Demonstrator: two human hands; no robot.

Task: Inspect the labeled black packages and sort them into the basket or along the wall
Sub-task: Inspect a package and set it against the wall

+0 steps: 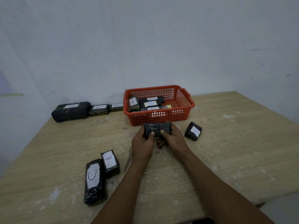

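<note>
A black package [156, 128] is held above the table just in front of the red basket [188, 101]; no label shows on the side facing me. My left hand [142, 143] grips its left end and my right hand [173, 139] grips its right end, thumbs on top. The basket holds several labelled packages, one marked A [133, 103]. Along the wall lie a large package [71, 111], one marked C [99, 109] and one marked B [116, 107]. Loose on the table are a B package [193, 131], another B package [110, 163] and a long C package [94, 181].
The wooden table [234, 143] stands in a corner of pale walls. Its right edge drops off at the lower right, and its near edge runs under my forearms.
</note>
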